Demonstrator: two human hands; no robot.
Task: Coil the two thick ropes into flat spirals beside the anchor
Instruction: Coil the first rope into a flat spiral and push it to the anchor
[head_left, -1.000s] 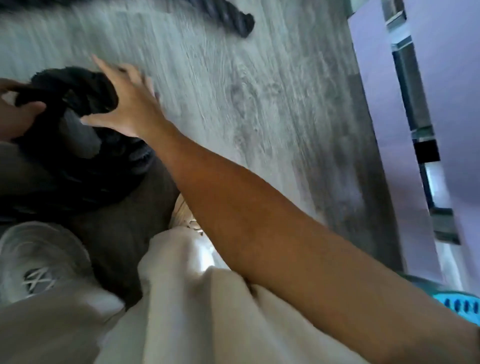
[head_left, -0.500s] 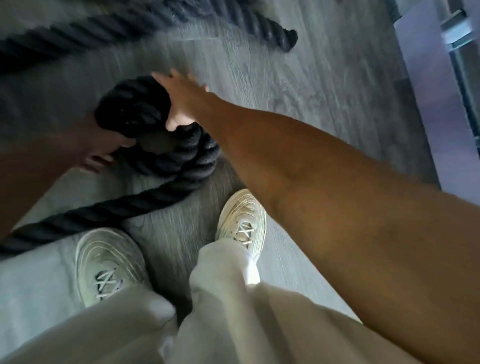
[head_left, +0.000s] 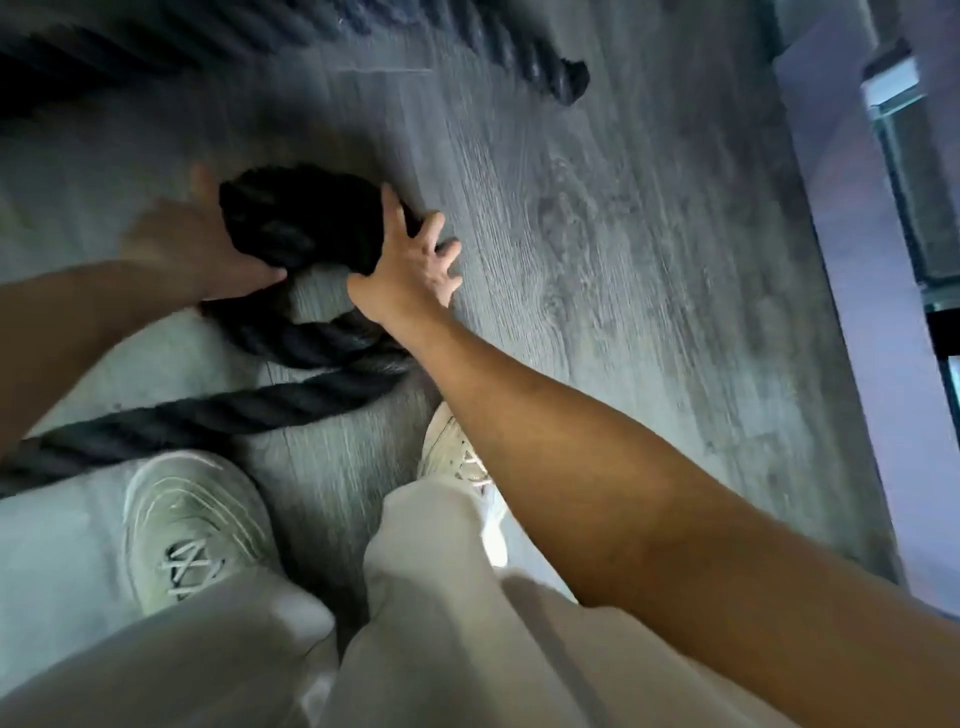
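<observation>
A thick black rope (head_left: 291, 343) lies on the grey wood floor, curled into a small loop in front of my feet, with its tail running off to the lower left. My left hand (head_left: 192, 249) grips the left side of the raised top of the loop. My right hand (head_left: 415, 265) presses against the loop's right side with fingers spread. A second thick black rope (head_left: 540, 62) runs along the top of the view and ends at the upper right. No anchor is visible.
My two pale sneakers (head_left: 192, 525) and light trousers (head_left: 447, 639) stand just below the loop. A wall base and glass panel (head_left: 904, 171) run down the right side. Bare grey floor (head_left: 597, 260) lies between loop and wall.
The view has pulled back and the loop sits lower. My right hand has slid from the top of the loop down to its right side. My left hand moved up onto the loop's left side.
</observation>
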